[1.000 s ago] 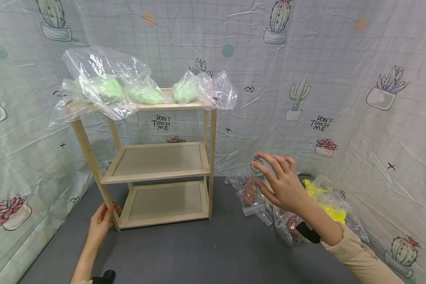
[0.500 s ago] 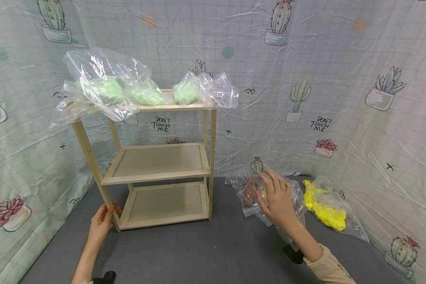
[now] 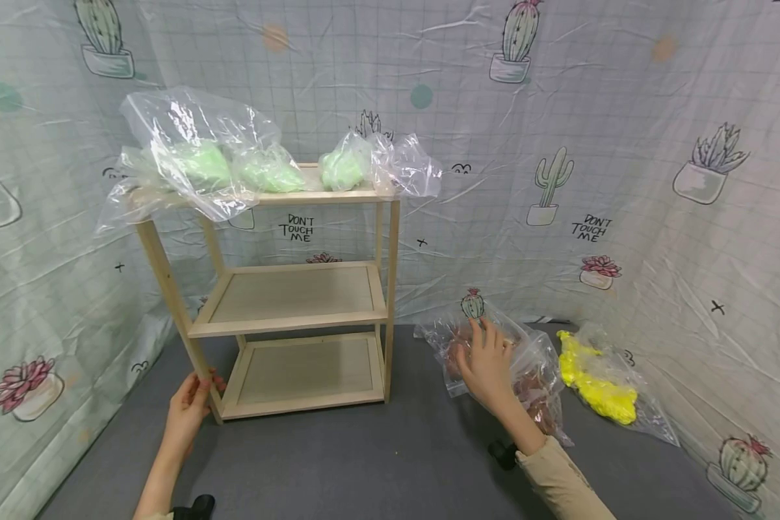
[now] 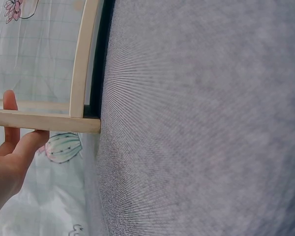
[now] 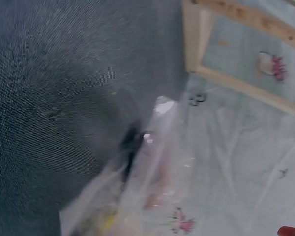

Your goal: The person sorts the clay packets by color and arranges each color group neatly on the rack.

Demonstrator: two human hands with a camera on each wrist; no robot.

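Note:
My left hand [image 3: 187,406] grips the front left post of a three-tier wooden shelf [image 3: 287,325], low down near the bottom tier. In the left wrist view the thumb lies on one side of the post [image 4: 34,119] and fingers show on the other. My right hand [image 3: 490,367] is over the clear plastic bags with brown lumps [image 3: 541,396], its fingers loosely spread and nothing held. Part of the bags is hidden behind that hand. The right wrist view shows a blurred clear bag [image 5: 160,162], and only the right fingertips [image 5: 290,231] appear at its edge.
Clear bags with pale green lumps [image 3: 269,173] lie along the shelf's top tier, some overhanging its ends. A bag with a bright yellow lump [image 3: 601,393] lies on the dark grey table [image 3: 364,469] at the right. A cactus-print curtain [image 3: 468,238] encloses the back and sides.
My right hand has come down and left over the bags with brown lumps, uncovering the yellow one. My left hand keeps its grip on the post.

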